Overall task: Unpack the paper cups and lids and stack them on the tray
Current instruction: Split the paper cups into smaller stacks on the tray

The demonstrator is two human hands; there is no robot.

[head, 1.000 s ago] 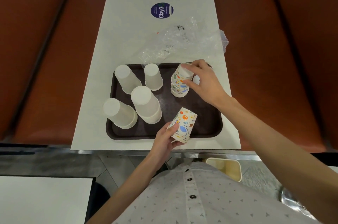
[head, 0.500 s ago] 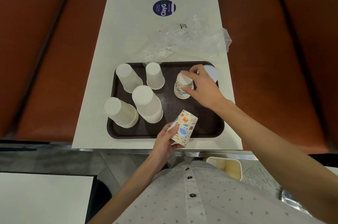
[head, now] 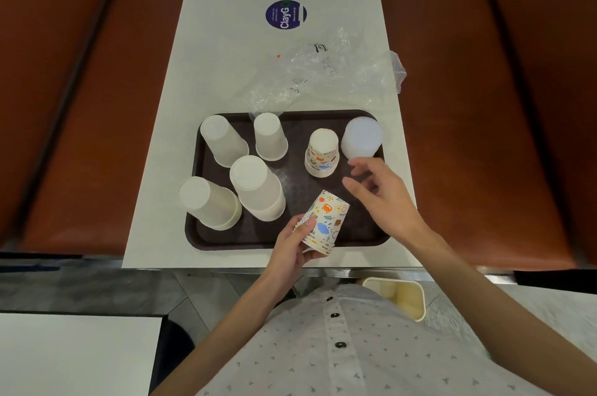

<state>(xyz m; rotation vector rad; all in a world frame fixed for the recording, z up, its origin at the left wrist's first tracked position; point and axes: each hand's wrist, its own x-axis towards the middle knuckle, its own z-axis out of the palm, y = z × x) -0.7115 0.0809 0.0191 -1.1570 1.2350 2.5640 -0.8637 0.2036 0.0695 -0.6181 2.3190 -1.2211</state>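
Note:
A dark brown tray (head: 361, 234) lies on the white table. On it stand several upside-down stacks of white cups (head: 256, 188) and a stack of printed cups (head: 322, 153), bottoms up. A stack of translucent lids (head: 361, 137) sits at the tray's far right corner. My left hand (head: 290, 243) grips a tilted stack of printed cups (head: 324, 221) over the tray's near edge. Just right of the standing printed stack, my right hand (head: 381, 198) hovers with its fingers apart and nothing in it.
Crumpled clear plastic wrap (head: 326, 75) lies on the table (head: 226, 40) beyond the tray, near a round blue sticker (head: 286, 15). Brown benches (head: 468, 104) flank the table. A cream bin (head: 403, 295) sits on the floor by my body.
My right hand has let go of the printed cup stack on the tray and drawn back toward me. The lids are now uncovered. My left hand still holds its stack.

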